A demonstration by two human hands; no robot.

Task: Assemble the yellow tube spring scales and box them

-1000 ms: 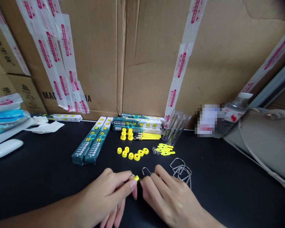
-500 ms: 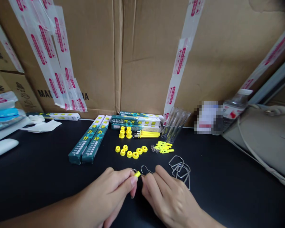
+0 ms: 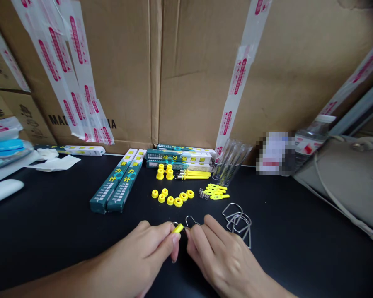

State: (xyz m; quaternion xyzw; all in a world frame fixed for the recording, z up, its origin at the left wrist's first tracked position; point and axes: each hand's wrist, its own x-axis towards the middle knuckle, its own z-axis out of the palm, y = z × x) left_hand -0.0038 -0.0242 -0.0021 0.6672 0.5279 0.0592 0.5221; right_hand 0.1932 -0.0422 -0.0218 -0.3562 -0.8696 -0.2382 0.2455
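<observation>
The left hand point(image 3: 143, 252) pinches a small yellow piece point(image 3: 178, 228) at its fingertips. The right hand point(image 3: 224, 258) pinches a wire hook point(image 3: 190, 220) just beside it. Both sit low over the black table point(image 3: 49, 223), hands almost touching.

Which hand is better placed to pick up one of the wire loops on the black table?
Probably the right. The right hand is next to the wire loops; the left hand is beyond it, pinching a small yellow piece. However, the right already holds a wire hook.
</observation>
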